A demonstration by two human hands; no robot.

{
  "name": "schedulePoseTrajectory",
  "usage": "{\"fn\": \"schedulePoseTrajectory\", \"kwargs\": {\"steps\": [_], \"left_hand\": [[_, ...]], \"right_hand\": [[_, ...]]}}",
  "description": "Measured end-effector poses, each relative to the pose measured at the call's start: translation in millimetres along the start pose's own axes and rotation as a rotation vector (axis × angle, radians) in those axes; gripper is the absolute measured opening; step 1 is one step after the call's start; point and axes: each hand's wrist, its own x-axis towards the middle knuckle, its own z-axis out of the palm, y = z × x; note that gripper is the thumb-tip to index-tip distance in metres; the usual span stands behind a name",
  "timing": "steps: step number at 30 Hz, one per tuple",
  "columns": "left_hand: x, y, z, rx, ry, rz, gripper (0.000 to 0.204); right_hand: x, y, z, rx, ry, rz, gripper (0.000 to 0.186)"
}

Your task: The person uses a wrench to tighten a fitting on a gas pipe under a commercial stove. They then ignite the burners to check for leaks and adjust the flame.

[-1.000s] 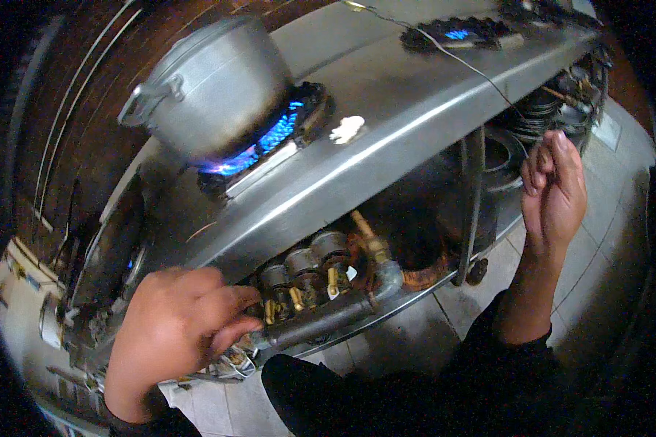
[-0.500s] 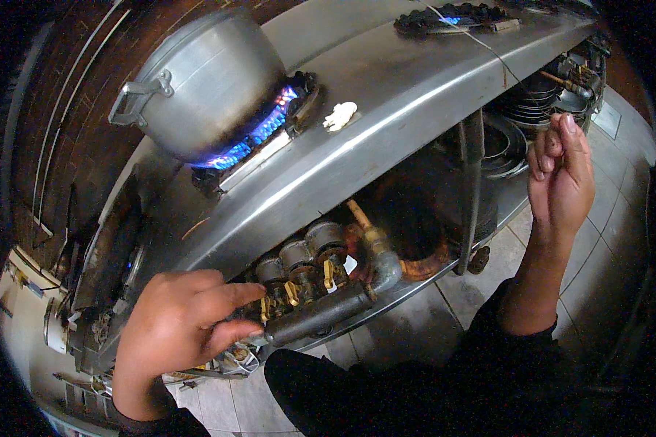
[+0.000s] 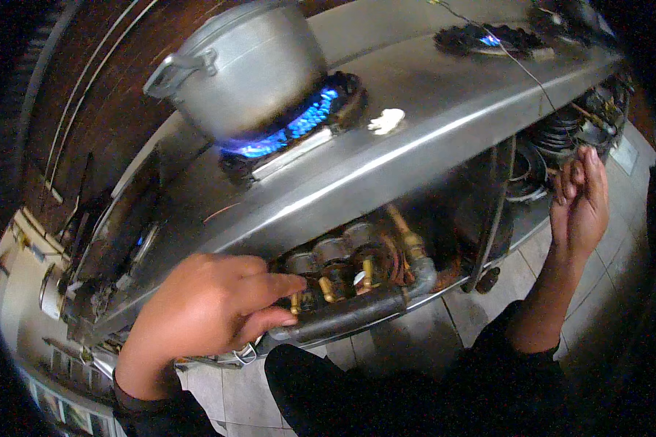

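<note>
My left hand (image 3: 210, 306) reaches to the pipework under the stove's front edge. Its thumb and index finger are closed around a small brass valve lever (image 3: 296, 301), the leftmost of several. To the right stand two more brass levers, one valve lever (image 3: 327, 289) tilted and the other lever (image 3: 367, 273) more upright. A thick dark gas pipe (image 3: 350, 315) runs just below them. My right hand (image 3: 582, 204) is raised by the stove's right part, fingers curled against the thumb; whether anything small is in them is hidden.
A large aluminium pot (image 3: 255, 73) stands over a lit burner (image 3: 299, 127) with blue flames. A crumpled white scrap (image 3: 386, 121) lies on the steel stovetop (image 3: 415, 95). Farther right another burner (image 3: 488, 40) burns low. Stacked pans (image 3: 525, 171) sit on the shelf below.
The view has shifted, so stove and pot sit farther right in the picture. My left thumb and index finger have drawn closer together at the lever. My right hand stays raised, fingers still curled.
</note>
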Motion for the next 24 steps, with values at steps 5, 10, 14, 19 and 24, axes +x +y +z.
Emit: {"fn": "schedulePoseTrajectory", "kwargs": {"steps": [5,10,14,19,24], "left_hand": [[-2,-17,4,-0.068,0.01,0.123,0.03],[-6,-27,12,-0.221,0.054,0.184,0.026],[-5,-30,16,-0.253,0.043,0.19,0.024],[-8,-30,17,-0.255,0.027,0.17,0.022],[-10,-31,20,-0.208,0.041,0.162,0.021]], "right_hand": [[3,2,-11,-0.004,-0.057,0.024,0.016],[2,5,-2,-0.071,0.109,0.019,0.015],[2,2,-4,-0.046,-0.019,0.077,0.017],[2,4,-4,-0.111,0.088,0.031,0.018],[-3,6,7,-0.099,0.147,-0.001,0.018]]}}
